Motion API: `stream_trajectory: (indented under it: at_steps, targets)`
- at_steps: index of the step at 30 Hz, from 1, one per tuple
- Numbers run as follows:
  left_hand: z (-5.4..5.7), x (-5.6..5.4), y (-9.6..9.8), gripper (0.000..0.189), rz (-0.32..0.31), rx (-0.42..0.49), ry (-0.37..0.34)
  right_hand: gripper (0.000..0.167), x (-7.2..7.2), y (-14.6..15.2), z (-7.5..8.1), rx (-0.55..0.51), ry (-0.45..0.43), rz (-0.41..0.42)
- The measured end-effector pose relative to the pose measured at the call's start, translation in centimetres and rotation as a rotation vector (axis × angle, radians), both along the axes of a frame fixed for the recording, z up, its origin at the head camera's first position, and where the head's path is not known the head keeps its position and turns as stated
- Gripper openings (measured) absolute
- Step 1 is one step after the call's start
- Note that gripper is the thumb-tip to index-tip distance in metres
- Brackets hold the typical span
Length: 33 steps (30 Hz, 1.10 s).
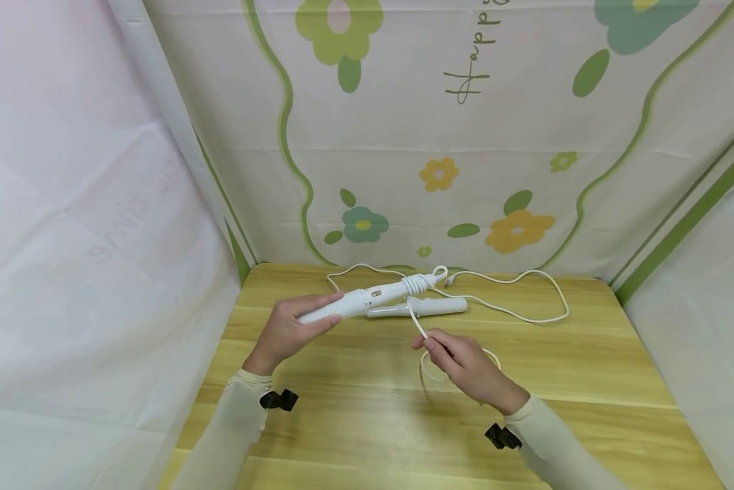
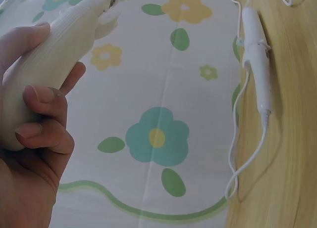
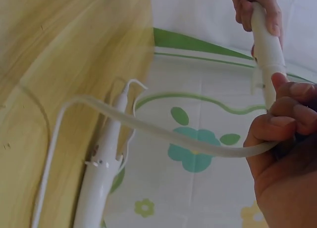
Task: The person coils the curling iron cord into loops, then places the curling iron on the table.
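A white curling iron (image 1: 336,309) is held up off the table by my left hand (image 1: 287,332), whose fingers and thumb wrap its thick barrel end. Several turns of white cord (image 1: 417,284) go round the slimmer end of this iron, near a looped strain relief. My right hand (image 1: 467,364) pinches the cord below those turns, and a slack loop hangs beneath it. In the right wrist view, the cord (image 3: 163,134) runs out from between the curled fingers. Behind the held iron, a second white curling iron (image 1: 443,306) lies on the table, partly hidden in the head view.
The second iron's cord (image 1: 550,320) spreads in a wide loop toward the right on the wooden table (image 1: 342,422). A flower-printed cloth (image 1: 391,122) stands behind the table's back edge. White cloth walls (image 1: 85,272) rise at both sides.
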<state>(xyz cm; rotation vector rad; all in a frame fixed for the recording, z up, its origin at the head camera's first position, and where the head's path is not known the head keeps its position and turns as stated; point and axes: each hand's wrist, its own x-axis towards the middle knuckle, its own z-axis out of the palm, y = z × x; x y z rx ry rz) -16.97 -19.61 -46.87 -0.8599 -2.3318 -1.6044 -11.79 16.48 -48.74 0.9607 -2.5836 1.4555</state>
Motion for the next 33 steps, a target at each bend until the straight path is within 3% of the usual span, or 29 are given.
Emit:
stream_trajectory:
  at_steps: [4, 8, 13, 19, 23, 29, 33]
  targets:
    - [0.0, 0.1, -0.1, 0.039, -0.003, -0.145, 0.043, 0.025, -0.3, 0.8, 0.9, 0.073, 0.081, -0.021]
    - [0.1, 0.0, -0.1, 0.038, -0.085, -0.233, 0.086, 0.022, -0.9, 1.6, 1.7, 0.126, 0.166, -0.017]
    - [0.4, 0.0, -0.2, 0.038, -0.192, -0.267, 0.107, 0.02, -1.6, 2.4, 2.2, 0.16, 0.219, -0.022]
    - [1.0, 0.5, -0.2, 0.037, -0.295, -0.299, -0.021, 0.02, -2.4, 3.1, 2.2, 0.149, 0.268, 0.048]
    - [1.2, 0.8, -0.1, 0.035, -0.357, -0.275, -0.089, 0.023, -2.8, 3.5, 2.2, 0.139, 0.222, 0.105]
    - [1.1, 0.9, -0.2, 0.036, -0.478, -0.173, -0.259, 0.03, -3.2, 3.5, 2.2, 0.099, 0.123, 0.231]
    - [0.6, 0.9, 0.0, 0.036, -0.52, -0.108, -0.292, 0.031, -3.5, 3.0, 2.2, 0.058, 0.078, 0.278]
